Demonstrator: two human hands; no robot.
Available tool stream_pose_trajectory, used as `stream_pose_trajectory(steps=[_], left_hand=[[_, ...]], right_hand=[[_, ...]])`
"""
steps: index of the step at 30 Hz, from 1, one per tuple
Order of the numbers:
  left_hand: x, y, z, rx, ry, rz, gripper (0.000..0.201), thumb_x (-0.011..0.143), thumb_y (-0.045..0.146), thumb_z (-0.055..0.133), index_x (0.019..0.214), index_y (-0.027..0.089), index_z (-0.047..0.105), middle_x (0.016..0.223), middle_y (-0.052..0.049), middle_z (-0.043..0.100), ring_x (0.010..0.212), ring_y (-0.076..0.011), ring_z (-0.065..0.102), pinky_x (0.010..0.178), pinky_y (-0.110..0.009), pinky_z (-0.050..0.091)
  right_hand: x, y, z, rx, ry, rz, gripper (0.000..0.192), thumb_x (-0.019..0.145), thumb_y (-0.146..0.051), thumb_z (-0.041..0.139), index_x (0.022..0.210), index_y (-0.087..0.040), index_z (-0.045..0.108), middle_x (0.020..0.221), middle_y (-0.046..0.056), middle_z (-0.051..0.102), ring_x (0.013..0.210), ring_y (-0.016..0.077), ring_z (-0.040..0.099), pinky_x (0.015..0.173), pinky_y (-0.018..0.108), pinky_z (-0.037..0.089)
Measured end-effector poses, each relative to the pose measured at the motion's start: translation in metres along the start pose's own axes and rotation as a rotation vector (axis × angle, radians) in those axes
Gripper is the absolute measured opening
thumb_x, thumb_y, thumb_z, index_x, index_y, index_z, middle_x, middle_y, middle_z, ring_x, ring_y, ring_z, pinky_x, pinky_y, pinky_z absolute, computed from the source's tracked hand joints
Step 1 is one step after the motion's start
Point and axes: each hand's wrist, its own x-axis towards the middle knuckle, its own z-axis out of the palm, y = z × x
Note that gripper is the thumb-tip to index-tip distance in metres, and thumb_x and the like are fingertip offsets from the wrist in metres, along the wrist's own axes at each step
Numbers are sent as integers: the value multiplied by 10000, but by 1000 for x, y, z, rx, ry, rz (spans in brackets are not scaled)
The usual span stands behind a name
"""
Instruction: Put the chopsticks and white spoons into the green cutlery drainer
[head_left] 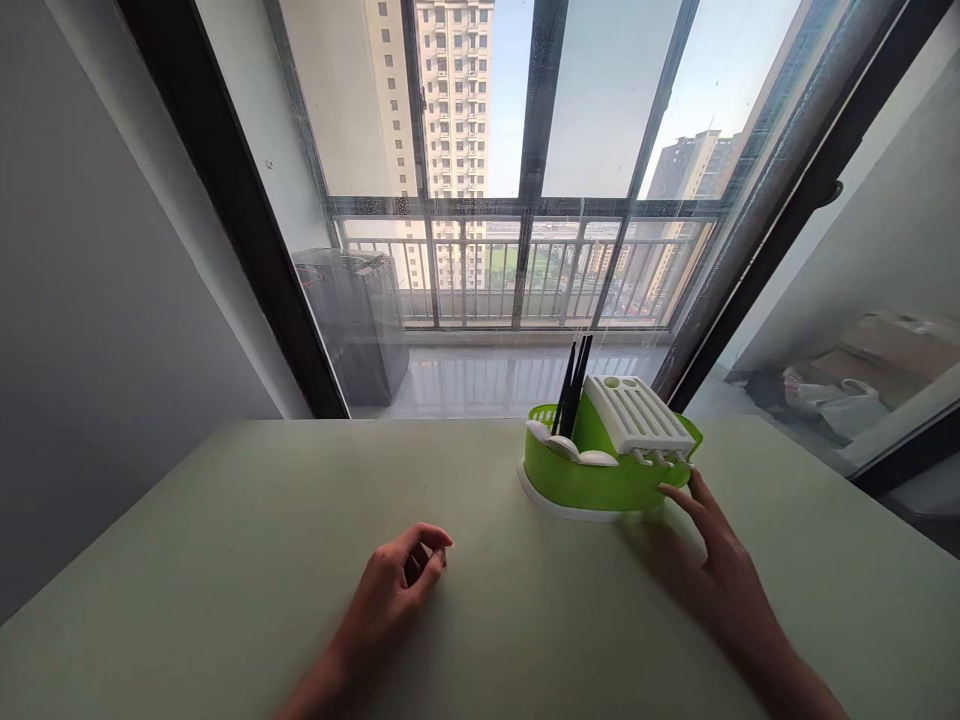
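1. Resting on the table [187,560], the left hand [397,580] is loosely curled, with the fingers tucked toward the palm; nothing is grasped.
2. The right hand [720,560] is held open, with its fingertips touching the near right side of the green rack [592,475]; nothing is gripped.
3. The rack is positioned near the table's far edge, before the window [510,150].
4. A white tray [637,412] is seated on the rack; black chopsticks [574,395] are stood upright inside.

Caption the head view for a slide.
Right hand touches a green holder with black chopsticks; left hand rests curled on the table.
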Motion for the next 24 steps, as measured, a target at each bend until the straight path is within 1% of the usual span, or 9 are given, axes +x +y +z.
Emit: stream_pose_trajectory(steps=[5, 10, 13, 17, 20, 24], left_hand=[[1, 1, 0, -8, 5, -2, 343, 944, 508, 525, 965, 211, 695, 710, 25, 527, 644, -156, 453, 600, -266, 363], [1, 0, 2, -1, 24, 13, 341, 946, 504, 528, 957, 212, 705, 699, 26, 534, 636, -154, 460, 589, -262, 358], [0, 0, 2, 0, 30, 15, 332, 945, 488, 531, 970, 209, 709, 698, 23, 546, 633, -154, 467, 586, -262, 362], [0, 0, 2, -13, 14, 19, 329, 938, 479, 534, 974, 201, 705, 713, 18, 555, 634, -149, 462, 591, -260, 362], [0, 2, 2, -16, 23, 21, 324, 933, 474, 531, 964, 200, 700, 695, 25, 526, 629, -146, 444, 594, -259, 355], [-2, 5, 3, -28, 41, 1, 314, 929, 468, 536, 952, 204, 704, 657, 35, 472, 617, -148, 420, 574, -256, 337]], right_hand=[[-1, -11, 2, 26, -3, -46, 379, 1004, -425, 539, 1346, -277, 609, 1726, 74, 250, 1530, 331, 361, 1135, 470, 474], [-3, -11, 4, 34, -24, -50, 385, 992, -428, 563, 1345, -291, 632, 1726, 63, 249, 1454, 348, 483, 1060, 461, 542], [-7, -15, 5, 40, -42, -65, 384, 997, -416, 559, 1353, -294, 636, 1733, 60, 227, 1442, 355, 497, 1038, 460, 558], [-12, -30, 7, 68, -88, -89, 387, 1005, -385, 548, 1376, -303, 623, 1742, 52, 193, 1459, 358, 474, 1049, 465, 552], [-15, -43, 9, 81, -135, -116, 409, 1002, -363, 549, 1405, -318, 603, 1747, 45, 170, 1457, 355, 477, 1043, 467, 557], [-21, -63, 13, 133, -182, -145, 434, 990, -322, 550, 1421, -324, 592, 1749, 46, 148, 1406, 335, 536, 1047, 470, 558]])
